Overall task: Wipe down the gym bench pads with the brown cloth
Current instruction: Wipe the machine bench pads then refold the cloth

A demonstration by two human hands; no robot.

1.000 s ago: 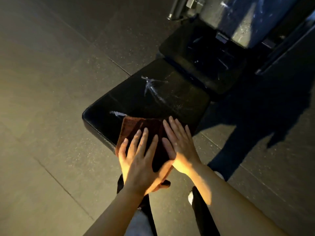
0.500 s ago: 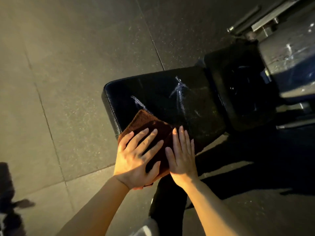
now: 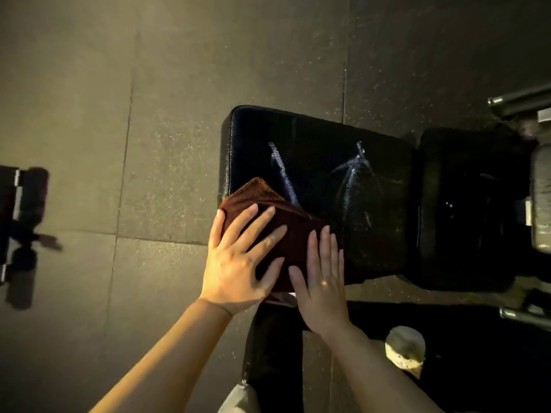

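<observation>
since a moment ago our flat left hand (image 3: 238,263) and right hand (image 3: 323,281) pressing the folded brown cloth (image 3: 268,210) reached the black padded counter (image 3: 328,180)'s near corner; bare pad lies beyond our fingertips.

Dim, warm yellowish light falls from the left, brightening the speckled grey rubber floor (image 3: 149,144) and the bare left forearm (image 3: 167,353). The glossy black padded bench seat (image 3: 328,138) stays nearly black, with pale streaky glare. Deep shadow fills the lower right; edges look soft and bowed.

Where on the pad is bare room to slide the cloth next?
Bare pad lies right of the cloth, up to the gap before the second pad. The near-left corner is crowded: left hand, right hand.
</observation>
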